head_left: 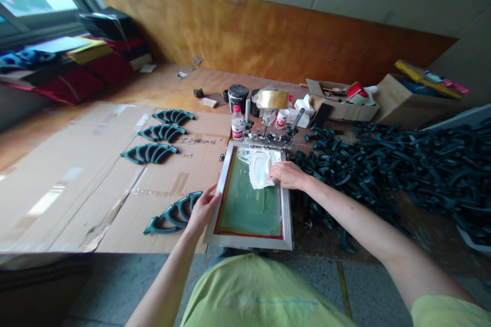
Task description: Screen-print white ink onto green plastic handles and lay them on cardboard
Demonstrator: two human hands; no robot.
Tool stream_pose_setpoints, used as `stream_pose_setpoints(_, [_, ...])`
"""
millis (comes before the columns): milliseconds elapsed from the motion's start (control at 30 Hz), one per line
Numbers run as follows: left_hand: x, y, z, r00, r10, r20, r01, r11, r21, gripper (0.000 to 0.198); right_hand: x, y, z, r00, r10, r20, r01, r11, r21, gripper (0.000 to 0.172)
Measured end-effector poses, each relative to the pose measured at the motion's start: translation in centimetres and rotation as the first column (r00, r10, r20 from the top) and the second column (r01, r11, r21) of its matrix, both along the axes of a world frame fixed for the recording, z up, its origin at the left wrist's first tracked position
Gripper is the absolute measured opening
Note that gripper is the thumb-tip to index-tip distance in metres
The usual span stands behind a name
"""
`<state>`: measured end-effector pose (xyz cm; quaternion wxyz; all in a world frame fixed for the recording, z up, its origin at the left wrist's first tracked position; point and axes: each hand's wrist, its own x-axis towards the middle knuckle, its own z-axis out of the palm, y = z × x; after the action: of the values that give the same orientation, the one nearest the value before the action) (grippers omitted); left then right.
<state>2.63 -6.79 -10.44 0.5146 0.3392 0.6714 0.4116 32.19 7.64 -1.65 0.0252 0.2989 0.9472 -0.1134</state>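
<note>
Wiping a silk-screen frame (245, 243) with a white rag (261, 168) on the tabletop (184, 82).
Light and stiff, but its taut green mesh (249, 209) looks fragile, so hold it by the metal rim (288, 214). It lies between cardboard (65, 199) and heaped dark plastic parts (383, 173). The right grip (289, 175) clamps the rag against the mesh; the left grip (201, 209) rests open on the rim.

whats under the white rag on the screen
The crumpled white rag lies on the green mesh of a printing screen, with the right hand on it. The mesh directly beneath is covered, so it cannot be seen.
</note>
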Motion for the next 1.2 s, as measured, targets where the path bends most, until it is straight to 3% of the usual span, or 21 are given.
stream_pose_setpoints(133, [0.1,-0.1,0.5,1.000,0.004,0.007,-0.004,1.000,0.002,0.072,-1.4,0.0,-0.7,0.977,-0.145,-0.157,0.164,0.979,0.118,0.023])
stream_pose_setpoints(300, [0.2,0.0,1.2,0.999,0.016,0.038,-0.016,1.000,0.004,0.070,-0.8,-2.9,-2.4,0.980,-0.059,-0.192,0.092,0.981,0.170,0.027])
stream_pose_setpoints(400, [0.4,0.1,2.0,0.998,0.020,0.059,-0.019,1.000,-0.018,0.069,-0.4,-2.1,-1.5,0.981,-0.049,-0.189,0.074,0.990,0.124,0.022])
stream_pose_setpoints(467, [0.4,0.0,3.1,0.997,0.014,0.071,-0.012,1.000,-0.018,0.070,-1.1,-0.1,-0.4,0.967,-0.150,-0.207,0.174,0.979,0.105,0.015])
stream_pose_setpoints(500, [0.3,0.0,3.8,0.997,0.010,0.074,-0.008,1.000,-0.019,0.072,-1.7,1.1,0.2,0.954,-0.217,-0.208,0.242,0.965,0.104,0.017])
stream_pose_setpoints(567, [0.1,-0.1,5.4,0.995,-0.001,0.095,0.003,1.000,-0.014,0.078,-2.9,3.5,1.4,0.926,-0.329,-0.184,0.353,0.928,0.119,0.039])
stream_pose_setpoints(667, [-0.5,0.3,8.0,0.989,-0.027,0.148,0.024,1.000,0.018,0.077,-3.2,6.1,3.2,0.887,-0.408,-0.215,0.449,0.871,0.200,0.064])
stream_pose_setpoints(733, [-0.8,1.2,9.7,0.989,-0.036,0.146,0.026,0.997,0.066,0.070,-1.8,6.9,4.0,0.831,-0.435,-0.347,0.528,0.813,0.246,0.062])
stream_pose_setpoints(800, [-0.9,2.9,11.3,0.990,-0.013,0.144,-0.008,0.989,0.149,0.069,0.7,7.1,3.9,0.726,-0.494,-0.478,0.644,0.732,0.222,0.049])
stream_pose_setpoints(867, [-0.5,5.1,13.1,0.983,0.016,0.186,-0.070,0.955,0.290,0.067,3.1,6.5,2.7,0.609,-0.611,-0.506,0.753,0.646,0.126,0.036])
stream_pose_setpoints(933, [0.1,7.5,14.9,0.972,0.020,0.233,-0.119,0.900,0.419,0.061,4.5,4.9,0.3,0.548,-0.719,-0.427,0.800,0.599,0.019,0.026])
stream_pose_setpoints(1000, [0.8,9.5,16.6,0.969,-0.004,0.246,-0.118,0.869,0.480,0.055,4.5,2.8,-2.5,0.583,-0.741,-0.334,0.767,0.637,-0.074,0.021])
stream_pose_setpoints(1067, [1.3,10.6,17.3,0.966,0.003,0.258,-0.134,0.861,0.490,0.052,3.7,0.7,-4.8,0.693,-0.664,-0.281,0.662,0.740,-0.116,0.026])
stream_pose_setpoints(1133, [1.9,10.4,16.7,0.957,0.066,0.284,-0.204,0.847,0.491,0.050,2.5,-0.8,-6.0,0.803,-0.545,-0.239,0.539,0.837,-0.097,0.034])
stream_pose_setpoints(1200, [2.7,8.8,14.7,0.950,0.098,0.296,-0.224,0.874,0.431,0.051,1.5,-1.8,-5.9,0.858,-0.475,-0.196,0.475,0.879,-0.048,0.029])
